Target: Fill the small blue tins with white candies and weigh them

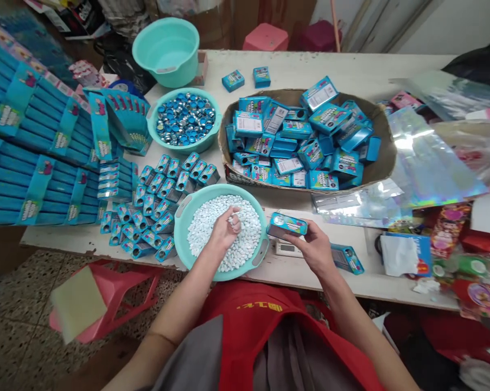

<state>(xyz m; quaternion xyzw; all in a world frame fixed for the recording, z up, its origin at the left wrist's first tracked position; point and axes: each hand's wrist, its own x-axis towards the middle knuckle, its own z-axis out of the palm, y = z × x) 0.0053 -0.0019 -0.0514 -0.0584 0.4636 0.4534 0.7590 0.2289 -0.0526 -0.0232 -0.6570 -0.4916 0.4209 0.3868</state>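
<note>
My left hand (226,229) curls its fingers together over the pellets (204,224) in the bowl (181,228), whether around any I cannot tell, while my right hand (317,247) clamps a tin (286,224) just right of the bowl, with more tins (149,205) to the bowl's left.

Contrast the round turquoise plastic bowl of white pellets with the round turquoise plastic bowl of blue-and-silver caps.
The pellet bowl stands nearer the camera; the cap bowl is farther back. The left hand is over the pellet bowl, not the cap bowl. Both are turquoise and hold many small pieces.
</note>
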